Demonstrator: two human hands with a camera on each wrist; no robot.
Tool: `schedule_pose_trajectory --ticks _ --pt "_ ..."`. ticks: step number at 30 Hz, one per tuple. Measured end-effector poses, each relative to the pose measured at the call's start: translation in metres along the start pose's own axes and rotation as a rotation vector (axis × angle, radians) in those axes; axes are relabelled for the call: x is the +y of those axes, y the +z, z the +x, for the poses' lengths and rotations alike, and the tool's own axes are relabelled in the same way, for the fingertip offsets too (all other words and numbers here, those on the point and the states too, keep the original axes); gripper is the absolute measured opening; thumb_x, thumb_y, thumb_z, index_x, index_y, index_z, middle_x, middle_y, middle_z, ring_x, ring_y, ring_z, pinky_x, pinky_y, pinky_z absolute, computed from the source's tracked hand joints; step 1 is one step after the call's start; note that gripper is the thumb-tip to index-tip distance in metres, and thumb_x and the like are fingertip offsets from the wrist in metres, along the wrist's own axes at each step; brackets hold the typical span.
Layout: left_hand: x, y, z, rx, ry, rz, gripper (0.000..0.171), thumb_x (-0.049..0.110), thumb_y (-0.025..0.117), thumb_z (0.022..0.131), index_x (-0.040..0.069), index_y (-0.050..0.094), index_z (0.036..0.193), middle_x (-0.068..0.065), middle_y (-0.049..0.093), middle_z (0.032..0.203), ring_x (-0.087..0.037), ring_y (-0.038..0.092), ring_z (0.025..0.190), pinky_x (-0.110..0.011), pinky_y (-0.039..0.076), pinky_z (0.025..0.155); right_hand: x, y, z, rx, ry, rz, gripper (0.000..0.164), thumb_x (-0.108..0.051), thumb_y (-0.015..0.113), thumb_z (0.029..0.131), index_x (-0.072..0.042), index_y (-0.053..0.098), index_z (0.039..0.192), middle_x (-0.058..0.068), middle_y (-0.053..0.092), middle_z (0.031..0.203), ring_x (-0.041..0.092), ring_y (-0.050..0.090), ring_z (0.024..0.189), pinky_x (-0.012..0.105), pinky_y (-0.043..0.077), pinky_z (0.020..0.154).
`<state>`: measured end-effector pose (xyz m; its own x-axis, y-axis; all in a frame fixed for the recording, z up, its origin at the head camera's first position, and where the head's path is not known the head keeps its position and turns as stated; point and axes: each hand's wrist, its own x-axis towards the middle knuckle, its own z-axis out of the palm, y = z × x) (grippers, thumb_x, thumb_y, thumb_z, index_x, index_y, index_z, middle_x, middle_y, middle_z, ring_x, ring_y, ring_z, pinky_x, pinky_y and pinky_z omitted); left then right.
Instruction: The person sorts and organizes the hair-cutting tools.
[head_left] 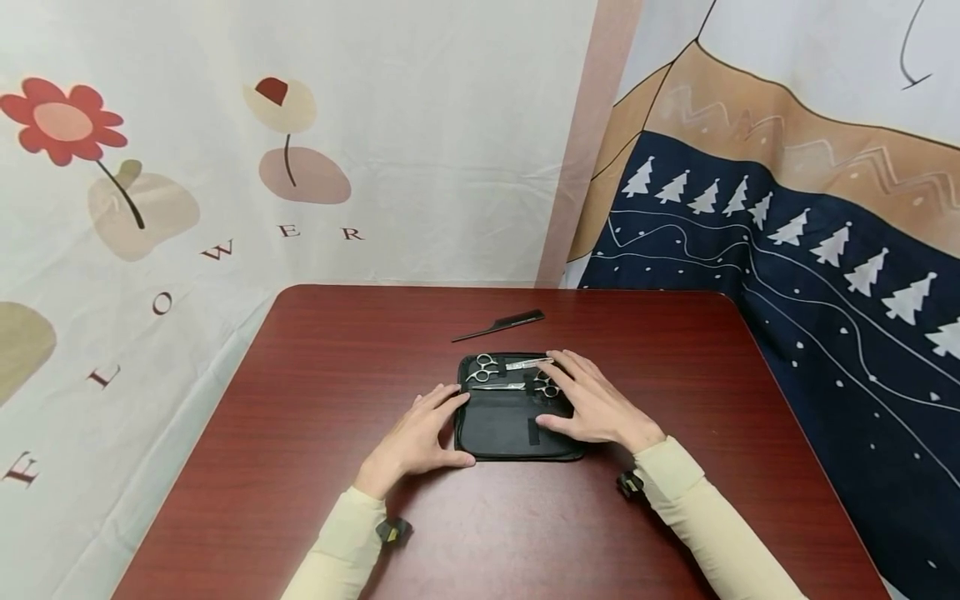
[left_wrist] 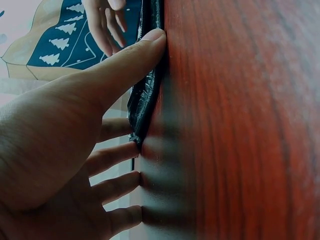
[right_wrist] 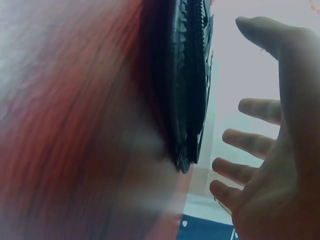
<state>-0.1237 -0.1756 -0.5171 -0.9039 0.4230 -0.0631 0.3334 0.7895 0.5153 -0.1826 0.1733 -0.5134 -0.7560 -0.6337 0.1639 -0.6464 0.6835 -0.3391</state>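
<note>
A black zippered case (head_left: 495, 433) lies opened flat on the table. Two pairs of silver scissors sit in its far half: the upper pair (head_left: 486, 367) has its handles to the left, and the lower pair (head_left: 498, 387) points the other way, its handles partly behind the right fingers. My left hand (head_left: 412, 442) is spread round the case's near left corner; in the left wrist view its thumb lies along the case edge (left_wrist: 147, 95). Over the right side hovers my right hand (head_left: 600, 410), fingers extended and apart from the zippered edge (right_wrist: 190, 85) in the right wrist view.
Beyond the case lies a black tail comb (head_left: 517, 319), its thin handle pointing left. The reddish-brown table (head_left: 337, 358) has rounded far corners. Printed cloths (head_left: 450, 125) hang behind and to the right of it.
</note>
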Motion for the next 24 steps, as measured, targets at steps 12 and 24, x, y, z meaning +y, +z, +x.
schedule_pose_trajectory --ticks 12,24 --pt "0.001 0.000 -0.001 0.002 0.003 -0.008 0.108 0.048 0.102 0.080 0.004 0.053 0.166 -0.022 0.047 0.176 -0.048 0.038 0.169 -0.073 0.032 0.136 0.010 -0.010 -0.035 -0.020 0.052 0.059 0.104 -0.058 0.088 0.092 -0.013 0.042 0.175 0.022 0.038 0.182 0.054 0.034 0.169 0.074 0.029 0.136" --pt "0.001 -0.001 -0.001 -0.001 -0.006 -0.006 0.108 0.048 0.102 0.081 0.004 0.053 0.167 -0.021 0.047 0.177 -0.048 0.038 0.169 -0.072 0.031 0.136 0.014 -0.010 -0.064 -0.068 0.102 0.059 0.097 -0.055 0.090 0.091 -0.013 0.051 0.169 0.016 0.043 0.180 0.049 0.036 0.169 0.072 0.028 0.137"
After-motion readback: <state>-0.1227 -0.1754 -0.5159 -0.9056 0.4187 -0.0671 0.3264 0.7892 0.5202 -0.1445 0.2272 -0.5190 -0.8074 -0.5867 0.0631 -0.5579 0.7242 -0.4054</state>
